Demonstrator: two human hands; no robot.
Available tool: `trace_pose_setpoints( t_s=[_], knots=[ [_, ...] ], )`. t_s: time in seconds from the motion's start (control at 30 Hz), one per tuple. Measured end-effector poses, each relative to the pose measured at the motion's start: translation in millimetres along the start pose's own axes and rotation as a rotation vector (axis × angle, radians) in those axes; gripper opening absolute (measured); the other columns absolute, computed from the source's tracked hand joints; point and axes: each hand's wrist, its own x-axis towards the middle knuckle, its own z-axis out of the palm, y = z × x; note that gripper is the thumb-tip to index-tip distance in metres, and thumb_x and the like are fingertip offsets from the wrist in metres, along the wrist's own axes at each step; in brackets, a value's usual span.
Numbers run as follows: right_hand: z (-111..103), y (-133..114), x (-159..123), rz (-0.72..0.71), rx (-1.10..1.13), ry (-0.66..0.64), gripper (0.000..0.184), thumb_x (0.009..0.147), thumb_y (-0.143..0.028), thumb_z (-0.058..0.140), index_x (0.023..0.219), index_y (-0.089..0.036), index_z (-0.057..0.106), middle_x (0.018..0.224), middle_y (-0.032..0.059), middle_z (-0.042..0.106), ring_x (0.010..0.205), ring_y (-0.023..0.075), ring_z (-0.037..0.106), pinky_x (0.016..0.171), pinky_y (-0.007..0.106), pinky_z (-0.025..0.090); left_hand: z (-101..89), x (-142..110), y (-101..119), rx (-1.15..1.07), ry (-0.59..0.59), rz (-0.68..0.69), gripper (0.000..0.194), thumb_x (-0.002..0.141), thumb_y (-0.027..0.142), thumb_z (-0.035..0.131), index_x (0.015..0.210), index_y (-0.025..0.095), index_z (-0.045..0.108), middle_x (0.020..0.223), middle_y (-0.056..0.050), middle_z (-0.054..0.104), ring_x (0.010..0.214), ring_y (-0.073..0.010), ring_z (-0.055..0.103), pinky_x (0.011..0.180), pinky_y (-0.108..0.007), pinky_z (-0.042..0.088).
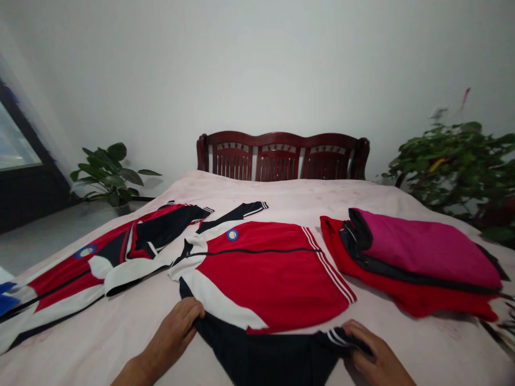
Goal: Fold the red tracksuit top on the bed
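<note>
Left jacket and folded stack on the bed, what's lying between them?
The head view shows a red, white and navy track jacket spread out between them.

red track jacket [261,273]: smooth matt knit cloth, looks synthetic tbh | bedsheet [281,193]: soft matt cloth | headboard [281,155]: glossy varnished dark-red wood | folded magenta garment [422,252]: matt, slightly fuzzy cloth

1 head-worn camera faces forward and down along the bed [257,187] toward the headboard [282,155]. It sits close above the left hand [171,335] and right hand [376,354].
</note>
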Motion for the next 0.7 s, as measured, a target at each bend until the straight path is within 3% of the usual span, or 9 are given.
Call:
trace_pose_setpoints(
  t_s=[0.13, 0.33, 0.5, 0.6, 0.7],
  knots=[
    [2, 14, 25, -0.148, -0.354, 0.089, 0.039, 0.071, -0.027, 0.054, 0.105, -0.024, 0.072, 0.127, 0.0084, 0.065, 0.12, 0.0272, 0.058, 0.108, 0.042, 0.041, 3.1, 1, -11, 0.056, 0.019, 0.062, 0.038, 0.077, 0.004, 0.048, 0.105, 0.027, 0.056, 0.115, -0.006, 0.067, 0.116, -0.0237, 0.059, 0.105, -0.041, 0.048],
    [6, 19, 37, -0.235, -0.455, 0.163, 0.035, 0.077, -0.03, 0.051, 0.103, -0.023, 0.072, 0.109, 0.009, 0.073, 0.106, 0.0268, 0.066, 0.099, 0.04, 0.049, 3.3, 4, -18, 0.053, 0.044, 0.072, 0.04, 0.076, 0.001, 0.044, 0.103, 0.028, 0.057, 0.112, -0.004, 0.07, 0.112, -0.0209, 0.062, 0.113, -0.045, 0.041],
    [-12, -15, 63, -0.122, -0.394, 0.28, 0.036, 0.076, -0.034, 0.046, 0.098, -0.021, 0.071, 0.1, 0.0077, 0.074, 0.095, 0.0272, 0.068, 0.084, 0.035, 0.053, -13.8, 23, -16, -0.019, 0.033, -0.028, 0.02, 0.085, 0.013, 0.046, 0.096, 0.025, 0.056, 0.097, -0.004, 0.068, 0.099, -0.0208, 0.063, 0.099, -0.039, 0.048],
    [-25, -38, 101, -0.022, -0.356, 0.331, 0.036, 0.076, -0.035, 0.042, 0.092, -0.018, 0.069, 0.09, 0.0078, 0.074, 0.091, 0.0275, 0.068, 0.077, 0.033, 0.052, -26.2, 50, -20, -0.059, 0.051, -0.132, 0.019, 0.086, 0.017, 0.045, 0.099, 0.024, 0.056, 0.098, -0.003, 0.067, 0.093, -0.0195, 0.063, 0.085, -0.032, 0.05],
    [-27, -46, 143, 0.055, -0.318, 0.318, 0.032, 0.076, -0.033, 0.041, 0.083, -0.017, 0.067, 0.081, 0.0083, 0.073, 0.082, 0.0255, 0.068, 0.069, 0.031, 0.051, -28.0, 82, -29, -0.039, 0.04, -0.31, 0.024, 0.086, 0.017, 0.041, 0.104, 0.025, 0.054, 0.1, -0.001, 0.067, 0.092, -0.0187, 0.064, 0.081, -0.031, 0.048]
  ],
)
